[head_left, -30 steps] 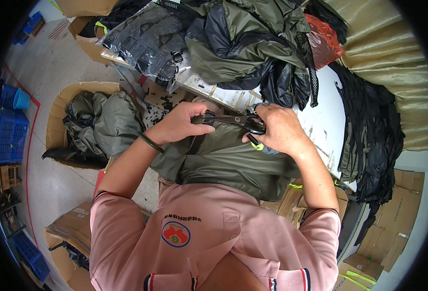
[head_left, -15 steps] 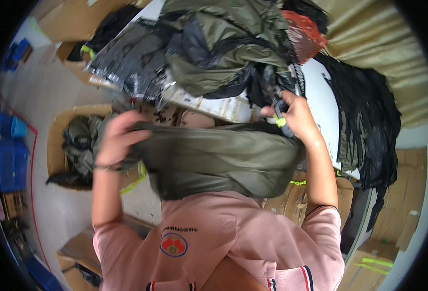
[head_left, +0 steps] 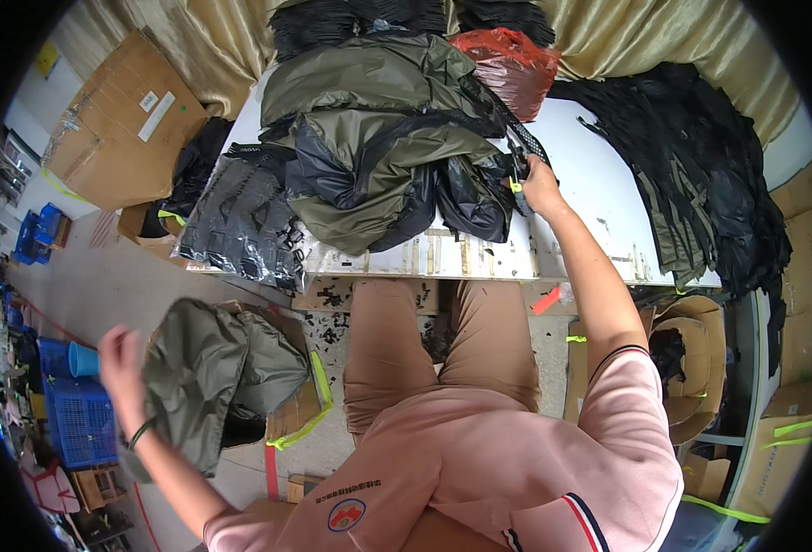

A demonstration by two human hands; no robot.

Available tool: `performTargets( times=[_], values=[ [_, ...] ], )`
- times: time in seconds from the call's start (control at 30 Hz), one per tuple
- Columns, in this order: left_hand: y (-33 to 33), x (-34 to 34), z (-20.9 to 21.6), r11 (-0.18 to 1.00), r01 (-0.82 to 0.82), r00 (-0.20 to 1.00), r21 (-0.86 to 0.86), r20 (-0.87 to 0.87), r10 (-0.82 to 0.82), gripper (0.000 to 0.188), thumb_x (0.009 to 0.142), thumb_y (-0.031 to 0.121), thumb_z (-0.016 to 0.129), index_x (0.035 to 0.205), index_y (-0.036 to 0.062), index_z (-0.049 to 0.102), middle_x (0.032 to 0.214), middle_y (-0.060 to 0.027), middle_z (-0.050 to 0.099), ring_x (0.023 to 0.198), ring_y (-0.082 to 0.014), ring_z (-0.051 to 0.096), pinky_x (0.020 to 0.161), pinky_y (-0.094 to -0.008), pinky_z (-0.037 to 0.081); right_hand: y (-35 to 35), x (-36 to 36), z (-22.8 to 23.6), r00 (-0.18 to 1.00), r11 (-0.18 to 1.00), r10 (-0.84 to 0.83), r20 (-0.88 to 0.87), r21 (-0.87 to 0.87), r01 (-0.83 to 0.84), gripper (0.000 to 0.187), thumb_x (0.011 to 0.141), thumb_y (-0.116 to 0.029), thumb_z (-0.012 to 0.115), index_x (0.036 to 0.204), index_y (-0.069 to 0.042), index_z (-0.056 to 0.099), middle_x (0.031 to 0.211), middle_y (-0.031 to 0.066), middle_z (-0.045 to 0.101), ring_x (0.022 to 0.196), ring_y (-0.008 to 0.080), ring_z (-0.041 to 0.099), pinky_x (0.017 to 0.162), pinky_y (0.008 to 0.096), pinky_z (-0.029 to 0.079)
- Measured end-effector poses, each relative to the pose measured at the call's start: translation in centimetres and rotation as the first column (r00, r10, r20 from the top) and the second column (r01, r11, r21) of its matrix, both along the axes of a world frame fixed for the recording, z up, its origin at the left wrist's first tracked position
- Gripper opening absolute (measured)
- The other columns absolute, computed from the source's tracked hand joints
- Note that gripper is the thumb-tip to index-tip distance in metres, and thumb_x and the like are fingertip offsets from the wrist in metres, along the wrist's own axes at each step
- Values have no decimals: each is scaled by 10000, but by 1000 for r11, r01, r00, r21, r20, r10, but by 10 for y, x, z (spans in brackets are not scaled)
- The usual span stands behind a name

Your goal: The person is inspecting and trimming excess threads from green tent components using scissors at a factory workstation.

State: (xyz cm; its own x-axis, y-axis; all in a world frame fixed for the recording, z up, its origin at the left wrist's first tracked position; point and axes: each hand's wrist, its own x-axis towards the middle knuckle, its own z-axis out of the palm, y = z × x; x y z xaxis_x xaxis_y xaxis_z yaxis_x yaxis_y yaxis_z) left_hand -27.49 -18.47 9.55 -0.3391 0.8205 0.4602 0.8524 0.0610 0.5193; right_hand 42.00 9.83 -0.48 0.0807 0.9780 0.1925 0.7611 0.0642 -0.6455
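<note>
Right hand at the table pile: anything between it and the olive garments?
Nothing visible. The right hand is already at the pile's right edge, against the black fabric that wraps the olive garments, with a small black tool in its fingers. The left hand holds a separate olive garment out over a carton.

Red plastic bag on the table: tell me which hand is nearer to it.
Right. The right hand rests just below the red plastic bag; the left hand is off the table.
</note>
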Motion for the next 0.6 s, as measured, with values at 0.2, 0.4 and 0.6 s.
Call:
performTargets(
  times=[0.2, 0.4, 0.6],
  values=[
    [152, 238, -67, 789, 606, 789, -99, -50, -612, 637, 750, 207, 767, 1309, 67, 496, 1358, -209, 457, 1273, -374, 433, 1060, -416, 365, 3, 8, 39, 981, 951, 25, -195, 306, 36, 338, 697, -75, 796, 942, -24, 569, 753, 3, 575, 684, 108, 504, 657, 278, 449],
    [251, 328, -80, 811, 576, 804, 107, -255, -537, 482, 786, 250, 725, 1212, 73, 583, 1214, -197, 570, 1149, -388, 515, 942, -421, 436, -19, 17, 152, 941, 831, 185, -284, 557, 5, 309, 696, -32, 768, 916, -36, 552, 786, -43, 532, 725, 65, 477, 679, 235, 421],
    [292, 340, -10, 742, 572, 769, 348, 87, -634, 188, 830, 130, 684, 987, 29, 662, 927, -145, 679, 858, -264, 654, 787, -337, 496, -46, 47, 266, 979, 636, 106, -176, 769, 69, 276, 794, -46, 728, 1035, -24, 596, 950, 10, 634, 856, 93, 584, 794, 245, 461]
  ],
)
